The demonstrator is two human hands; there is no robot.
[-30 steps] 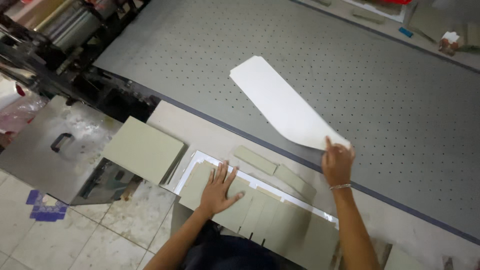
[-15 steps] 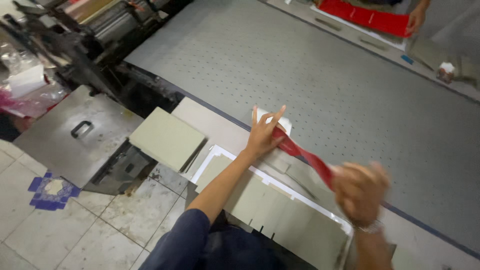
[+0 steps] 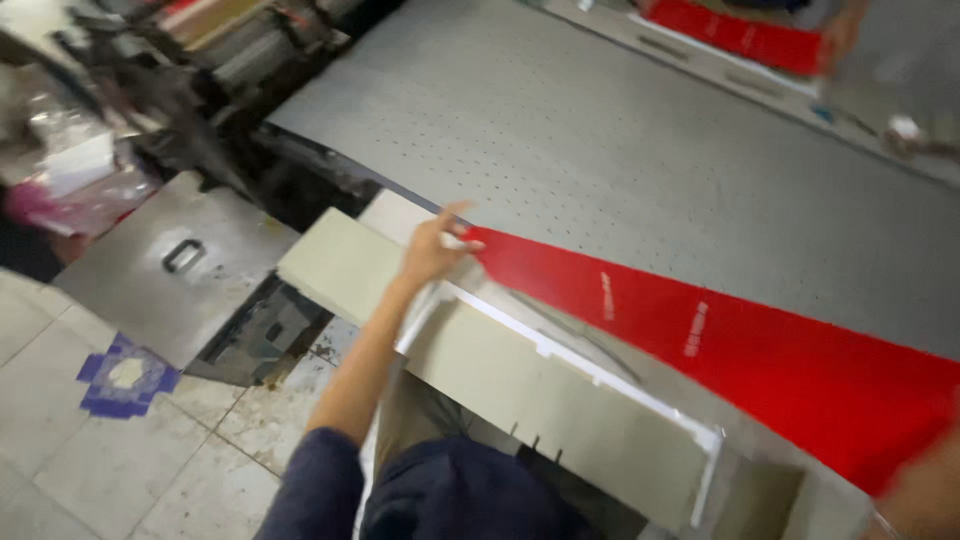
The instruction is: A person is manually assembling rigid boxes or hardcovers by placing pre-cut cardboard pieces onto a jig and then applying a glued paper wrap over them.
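Layout at the table edge

A long sheet (image 3: 720, 350) lies slantwise across the near part of the perforated table (image 3: 620, 150), its narrow end at the left hand (image 3: 432, 250) and its wide end running off right toward the right hand (image 3: 925, 495) at the frame corner. In front of the sheet, a stack of flat boards (image 3: 560, 400) sits along the table's near edge. Left of that lies a separate board (image 3: 340, 265); further left, a metal plate (image 3: 170, 270) stands above the tiled floor (image 3: 60, 450). Machinery (image 3: 200, 80) stands behind that plate.
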